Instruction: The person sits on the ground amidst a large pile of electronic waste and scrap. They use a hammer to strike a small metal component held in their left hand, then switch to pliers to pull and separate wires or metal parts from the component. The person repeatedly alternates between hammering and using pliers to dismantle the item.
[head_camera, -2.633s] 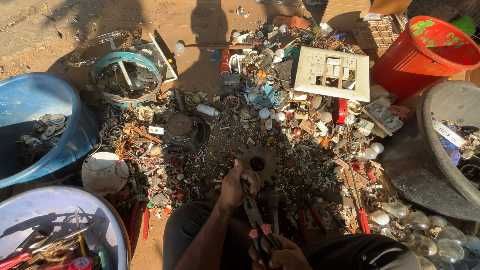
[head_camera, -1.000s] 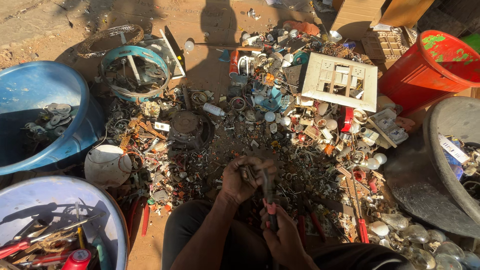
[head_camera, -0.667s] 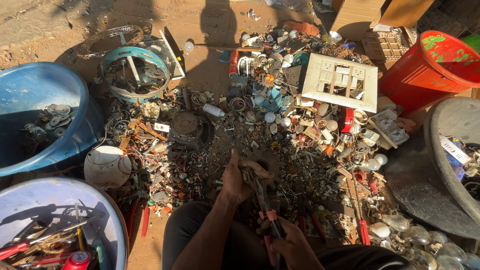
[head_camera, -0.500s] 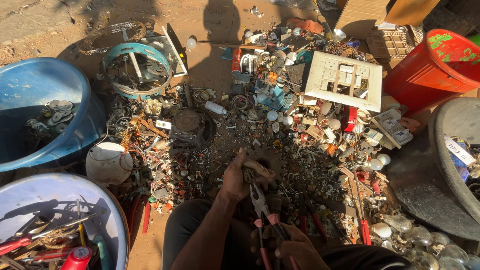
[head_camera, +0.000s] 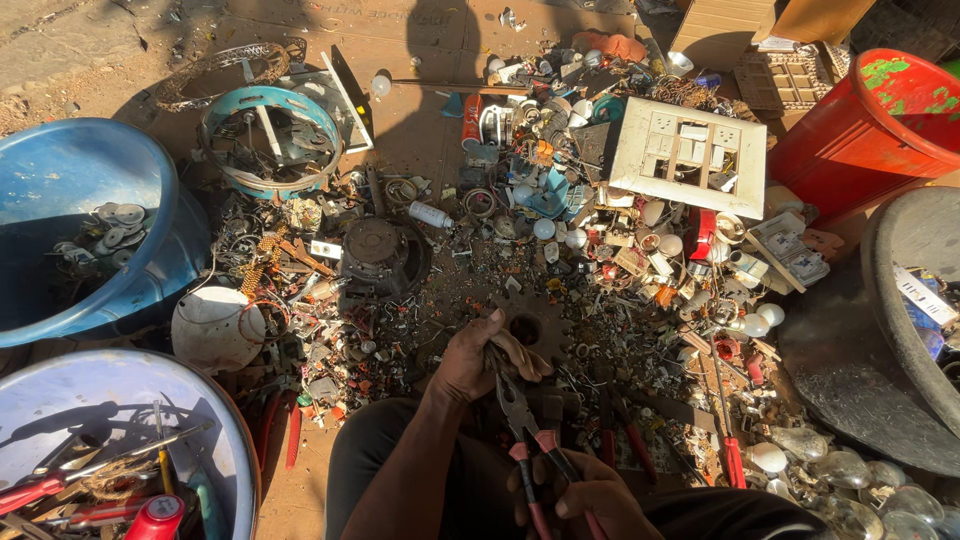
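Note:
My left hand (head_camera: 478, 358) grips a small dark piece of scrap just in front of my knees. My right hand (head_camera: 588, 501) is closed around the red handles of a pair of pliers (head_camera: 527, 432), whose jaws bite the piece held by the left hand. Right behind the hands a rusty toothed gear (head_camera: 530, 325) lies on the ground amid small scrap. What the piece in my left hand is cannot be made out.
A heap of electrical scrap covers the ground, with a white switch plate (head_camera: 690, 155), a dark round motor part (head_camera: 378, 253), a white dome (head_camera: 212, 328) and bulbs (head_camera: 830, 470). A blue tub (head_camera: 150, 190), a grey tool basin (head_camera: 215, 410), a red bucket (head_camera: 865, 125) and a grey basin (head_camera: 885, 280) ring it.
The pliers have shifted in my right hand and now reach up into the left hand's piece. The view has drifted slightly. Both hands stay in front of my knees.

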